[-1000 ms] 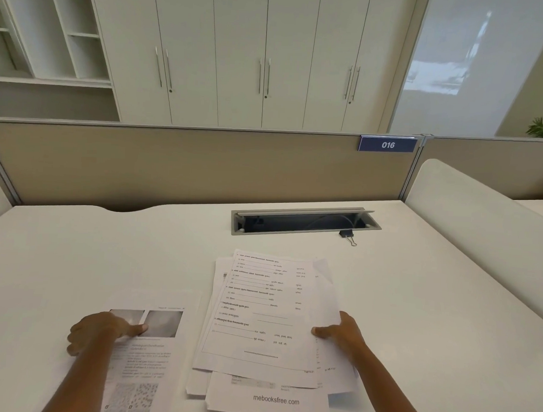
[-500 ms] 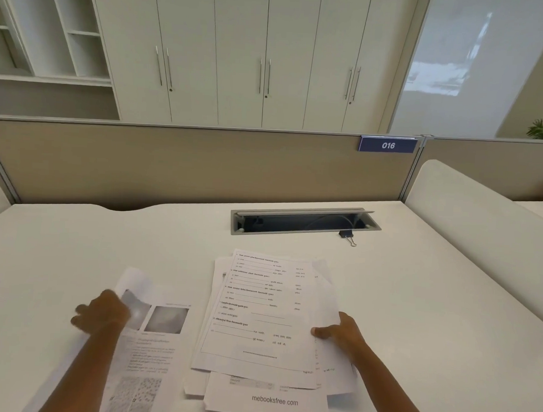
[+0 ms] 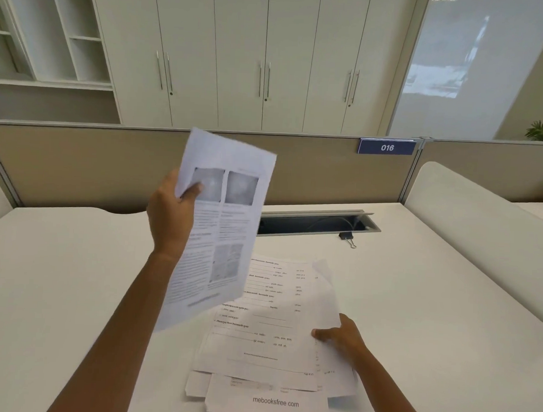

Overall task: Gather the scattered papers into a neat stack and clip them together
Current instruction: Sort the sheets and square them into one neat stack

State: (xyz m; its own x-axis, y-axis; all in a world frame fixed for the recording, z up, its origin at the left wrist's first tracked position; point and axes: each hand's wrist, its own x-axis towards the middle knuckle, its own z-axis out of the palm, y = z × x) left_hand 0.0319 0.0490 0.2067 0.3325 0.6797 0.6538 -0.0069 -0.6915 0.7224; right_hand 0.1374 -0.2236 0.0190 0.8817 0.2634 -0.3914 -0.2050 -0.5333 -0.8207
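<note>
My left hand (image 3: 170,214) holds one sheet (image 3: 219,228) up off the desk (image 3: 74,275), thumb on the printed face near the top left photo, fingers behind it. Grip is clenched on the sheet's left edge. The sheet hangs tilted, top leaning right, two grey photos at the top, columns of text below, slightly blurred. Its lower part overlaps the upper left of the pile in view, but it is raised above it, not touching.

My right hand (image 3: 340,336) lies on the pile (image 3: 268,330) at its right edge, thumb pressing on top of the sheets; fingers look tucked under the edge, though I can't tell for sure. So the right grip is pinched on the pile.

The pile sits on the desk in front of me, centre-right, sheets fanned and uneven. Top one is a form with dotted lines. A bottom sheet sticks out toward me, reading "mebooksfree.com".

Binder clip (image 3: 348,238), black, lies on the desk just in front of the cable slot (image 3: 319,223), well apart from the pile and both hands.

Partition (image 3: 79,166) behind the desk carries a blue tag (image 3: 387,147) marked 016. Cabinets (image 3: 239,58) beyond.
</note>
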